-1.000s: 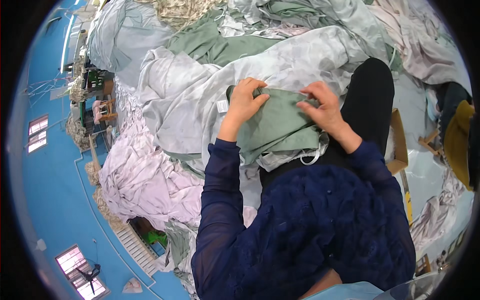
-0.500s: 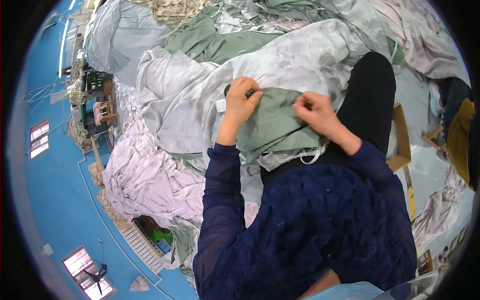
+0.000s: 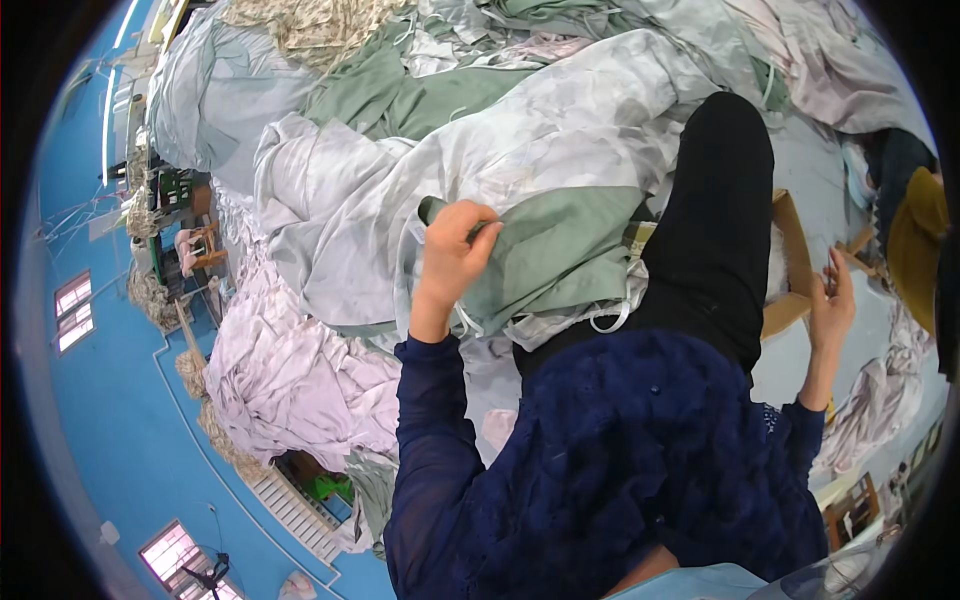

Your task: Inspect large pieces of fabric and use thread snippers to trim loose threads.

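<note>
- Our left hand [image 3: 452, 252] sits just left of centre, forearm rising from the dark blue sleeve [image 3: 425, 450] at 6 o'clock, wrist bent slightly, back of hand facing the camera.
- Left fingers [image 3: 480, 228] curled closed, pinching the top-left corner of the green cloth [image 3: 560, 250]; thumb side hidden, so we cannot tell how it presses.
- Green cloth lies folded at centre, over our lap, spreading from the hand toward 3 o'clock; its lower edge meets a white trim loop [image 3: 610, 318].
- Cloth touches the black trouser leg [image 3: 715, 230], which runs from centre up toward 1 o'clock.
- Our right hand [image 3: 835, 295] is out at 3 o'clock, well apart from the cloth, forearm raised upright from the sleeve, palm turned inward.
- Right fingers extended and loosely spread, holding nothing; hand is near the cardboard box [image 3: 795, 260], touching or not we cannot tell.
- Pale grey sheets [image 3: 360, 220] piled at 10 to 12 o'clock, under and behind the green cloth.
- More green fabric [image 3: 400, 95] at 11 o'clock on the pile.
- Lilac sheets [image 3: 285, 365] heaped at 8 o'clock, beside our left sleeve.
- Blue floor [image 3: 110, 420] along 7 to 10 o'clock.
- Another person in a yellow top [image 3: 915, 235] at 3 o'clock, at the rim.
</note>
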A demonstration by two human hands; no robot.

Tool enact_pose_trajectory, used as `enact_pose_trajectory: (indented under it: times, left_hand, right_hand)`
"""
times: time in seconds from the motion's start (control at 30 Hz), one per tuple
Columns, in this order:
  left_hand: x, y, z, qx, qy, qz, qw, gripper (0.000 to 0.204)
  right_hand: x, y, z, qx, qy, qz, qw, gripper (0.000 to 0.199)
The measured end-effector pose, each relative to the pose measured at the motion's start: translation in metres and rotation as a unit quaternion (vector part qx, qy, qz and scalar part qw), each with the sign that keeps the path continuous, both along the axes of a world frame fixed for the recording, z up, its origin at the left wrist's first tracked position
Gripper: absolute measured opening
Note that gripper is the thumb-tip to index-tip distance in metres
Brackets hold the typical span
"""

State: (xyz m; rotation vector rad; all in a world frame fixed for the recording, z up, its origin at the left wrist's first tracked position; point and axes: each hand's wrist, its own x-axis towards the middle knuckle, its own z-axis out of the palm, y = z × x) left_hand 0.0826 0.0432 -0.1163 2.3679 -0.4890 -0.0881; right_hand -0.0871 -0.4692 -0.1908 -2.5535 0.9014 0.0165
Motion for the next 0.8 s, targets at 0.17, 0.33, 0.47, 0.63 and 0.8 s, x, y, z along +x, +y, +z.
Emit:
enact_pose_trajectory:
  times: [0.17,0.33,0.47,0.63,0.8]
  left_hand:
    - [-0.02,-0.018,0.001,0.075,-0.11,-0.081,0.988,0.015]
    - [-0.036,-0.033,-0.011,0.105,-0.12,-0.093,0.983,0.012]
    - [-0.048,-0.036,-0.021,0.12,-0.152,-0.082,0.978,0.009]
    - [-0.055,-0.034,-0.021,0.123,-0.182,-0.054,0.974,0.011]
    - [-0.063,-0.03,-0.026,0.097,-0.223,-0.032,0.969,0.017]
  right_hand:
    - [0.092,0.149,0.053,0.378,-0.178,0.165,0.894,0.033]
    - [0.187,0.267,0.005,0.312,-0.158,0.327,0.878,0.04]
    - [0.201,0.311,-0.009,0.314,-0.081,0.383,0.865,0.035]
    - [0.208,0.297,-0.017,0.469,-0.141,0.27,0.829,0.019]
    - [0.201,0.251,0.02,0.645,-0.171,0.199,0.717,0.014]
